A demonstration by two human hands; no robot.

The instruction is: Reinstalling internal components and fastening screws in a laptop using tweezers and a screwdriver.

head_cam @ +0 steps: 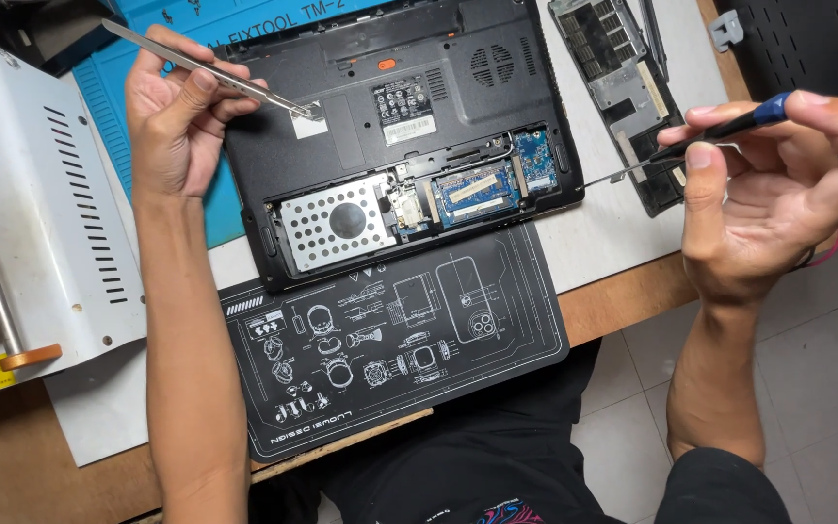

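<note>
Holding slim steel tweezers [210,70] pinched in my left hand [178,116], tips on a small silver patch of the upturned black laptop [390,136] on the table [623,301], I grip a blue-handled screwdriver [700,136] in my right hand [778,194], its tip off the laptop's right edge. A light, steady pinch and a low tool angle seem wise. Whether the tweezers grip anything is too small to tell; the laptop's far edge is cut off.

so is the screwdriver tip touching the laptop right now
No, the screwdriver in the right hand hangs off the laptop's right edge, its tip over the white mat.
</note>
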